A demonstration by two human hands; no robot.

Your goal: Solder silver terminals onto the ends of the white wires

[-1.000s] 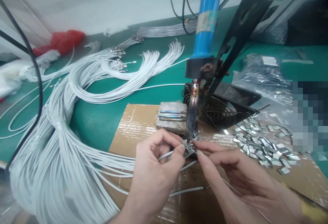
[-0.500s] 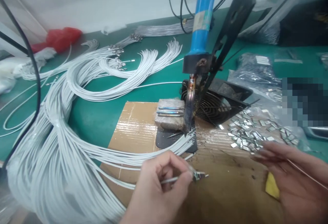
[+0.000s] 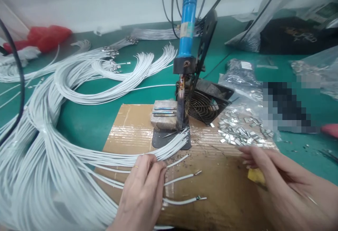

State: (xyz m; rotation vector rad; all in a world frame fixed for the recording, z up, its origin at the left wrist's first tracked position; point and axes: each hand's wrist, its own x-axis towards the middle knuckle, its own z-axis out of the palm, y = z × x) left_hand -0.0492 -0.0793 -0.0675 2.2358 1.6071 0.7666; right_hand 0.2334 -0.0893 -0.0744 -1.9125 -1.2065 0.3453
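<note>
My left hand (image 3: 142, 188) is closed over white cables at the cardboard's left part, its fingertips pressed together around a cable. Separate cable ends (image 3: 182, 201) stick out to its right, one with a small dark and metal tip. A thick bundle of white cables (image 3: 105, 158) passes behind the hand, its ends below the soldering iron (image 3: 186, 30). On the right, my right hand (image 3: 285, 185) hovers over the cardboard (image 3: 216, 185) with its fingers bent; a thin wire runs along its palm. Small metal pieces (image 3: 237, 129) lie beyond its fingertips.
A grey block (image 3: 165, 122) with metal rods stands beside the iron's tip. Behind it is a black fan (image 3: 208, 100). Plastic bags (image 3: 240, 72) lie at the right, a red bag (image 3: 47, 39) at the back left. A yellow piece (image 3: 256, 175) is near my right hand.
My left hand has moved left and turned knuckles up; the tipped cable it pinched now lies on the cardboard. My right hand has turned, its fingers drawn closer together. The view has shifted.
</note>
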